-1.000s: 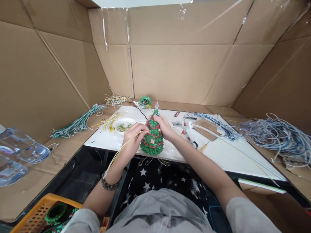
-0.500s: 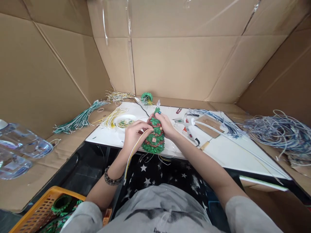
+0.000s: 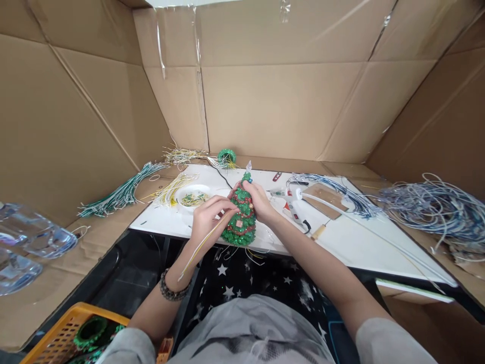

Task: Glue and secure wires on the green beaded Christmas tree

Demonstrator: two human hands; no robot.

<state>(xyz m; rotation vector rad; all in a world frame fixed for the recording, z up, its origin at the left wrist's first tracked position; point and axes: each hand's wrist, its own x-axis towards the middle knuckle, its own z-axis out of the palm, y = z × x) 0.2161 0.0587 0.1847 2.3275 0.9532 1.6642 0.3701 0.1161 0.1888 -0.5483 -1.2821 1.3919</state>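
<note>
- Wires (image 3: 197, 249), yellow and white, are pinched between fingertips of the left hand (image 3: 209, 220).
- Green tree (image 3: 241, 217) is beside those fingertips, its upper part gripped by curled fingers of the right hand (image 3: 259, 201).
- White dish (image 3: 181, 194) lies beyond the left fingers.

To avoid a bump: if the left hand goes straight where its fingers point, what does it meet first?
The left hand would probably meet the green tree; its fingertips seem to touch the branches, though depth is unclear.
</note>
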